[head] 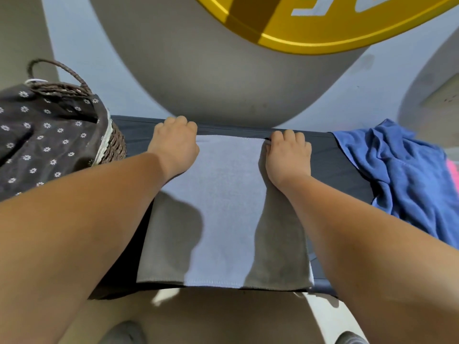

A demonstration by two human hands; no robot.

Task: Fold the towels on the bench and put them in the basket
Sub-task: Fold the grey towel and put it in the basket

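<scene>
A pale grey towel (224, 209) lies flat across the dark bench (327, 157), from its far edge to its near edge. My left hand (175, 145) grips the towel's far left corner with curled fingers. My right hand (288, 157) grips the far right corner the same way. A crumpled blue towel (407, 175) lies on the bench to the right, with a bit of pink cloth (453, 171) showing at its right side. The woven basket (113, 145), lined with dark flowered cloth, stands at the bench's left end.
The basket has a braided handle (62, 70) rising at its far side. Beyond the bench is a light floor with a big grey shape and a yellow curved band (310, 33). My shoes show below the bench's near edge.
</scene>
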